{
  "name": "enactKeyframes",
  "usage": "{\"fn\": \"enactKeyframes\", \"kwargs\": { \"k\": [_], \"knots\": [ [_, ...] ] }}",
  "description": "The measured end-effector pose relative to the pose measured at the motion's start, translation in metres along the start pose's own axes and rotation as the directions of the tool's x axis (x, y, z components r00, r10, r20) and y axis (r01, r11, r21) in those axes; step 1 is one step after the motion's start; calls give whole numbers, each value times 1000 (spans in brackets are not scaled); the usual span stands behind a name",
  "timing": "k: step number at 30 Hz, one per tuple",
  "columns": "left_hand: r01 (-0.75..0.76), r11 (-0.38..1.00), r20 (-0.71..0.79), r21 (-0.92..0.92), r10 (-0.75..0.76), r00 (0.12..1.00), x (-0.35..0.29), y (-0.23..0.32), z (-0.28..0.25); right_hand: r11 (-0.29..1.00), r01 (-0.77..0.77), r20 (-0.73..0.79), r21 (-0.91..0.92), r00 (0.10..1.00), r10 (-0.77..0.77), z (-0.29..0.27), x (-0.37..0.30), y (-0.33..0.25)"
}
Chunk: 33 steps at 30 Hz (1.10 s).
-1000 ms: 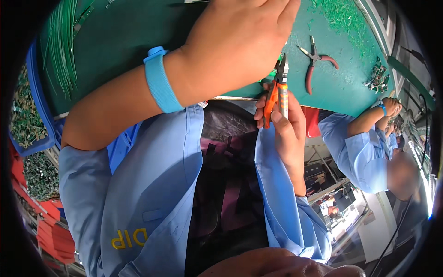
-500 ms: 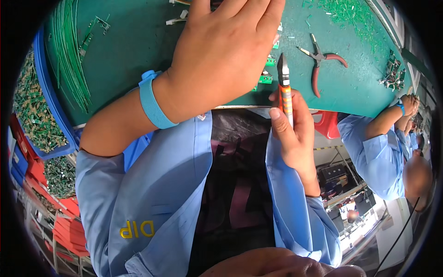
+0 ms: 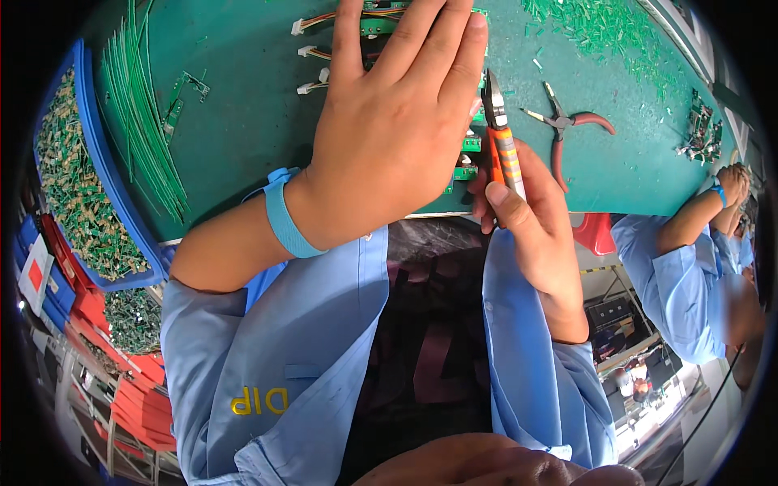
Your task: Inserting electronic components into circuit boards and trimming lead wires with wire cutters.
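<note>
My left hand (image 3: 397,134), with a blue band at the wrist, lies flat with fingers stretched out over a row of small green circuit boards (image 3: 465,172). It hides most of them; several board ends show along its right side. White plug connectors (image 3: 308,87) on thin coloured wires stick out at its left. My right hand (image 3: 541,223) is wrapped round the orange and grey handles of a pair of side cutters (image 3: 506,154). Their dark jaws point away from me, close beside the board ends. Whether they touch a board, I cannot tell.
Red-handled pliers (image 3: 559,123) lie spread on the green mat (image 3: 243,97), right of the cutters. Green offcuts (image 3: 604,36) lie at far right, green strips (image 3: 142,121) at left. A blue bin (image 3: 97,146) holds small boards. Another person (image 3: 673,267) sits at right.
The whole view has shifted, so the mat sits lower. The cutters have come closer to my left hand and the board ends. More of the wires and of my left fingers shows.
</note>
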<state>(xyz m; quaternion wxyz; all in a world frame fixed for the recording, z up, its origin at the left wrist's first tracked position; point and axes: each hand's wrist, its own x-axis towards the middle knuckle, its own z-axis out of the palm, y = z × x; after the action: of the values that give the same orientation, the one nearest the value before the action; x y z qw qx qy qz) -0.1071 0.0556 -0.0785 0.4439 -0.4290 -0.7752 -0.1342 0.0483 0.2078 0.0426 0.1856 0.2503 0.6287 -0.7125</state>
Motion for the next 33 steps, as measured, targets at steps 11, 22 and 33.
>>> {"fn": "enactKeyframes", "kwargs": {
  "k": [11,22,33],
  "knots": [
    [250,951,534,-181,-118,837,41,5,-68,997,-33,18,-73,999,34,-6,7,-5],
    [473,855,697,-211,-207,687,56,5,-87,1000,2,42,25,999,-3,-1,35,-26],
    [486,840,675,-240,-216,706,54,6,-83,993,50,0,-111,999,-50,0,37,-30]
  ]
}}
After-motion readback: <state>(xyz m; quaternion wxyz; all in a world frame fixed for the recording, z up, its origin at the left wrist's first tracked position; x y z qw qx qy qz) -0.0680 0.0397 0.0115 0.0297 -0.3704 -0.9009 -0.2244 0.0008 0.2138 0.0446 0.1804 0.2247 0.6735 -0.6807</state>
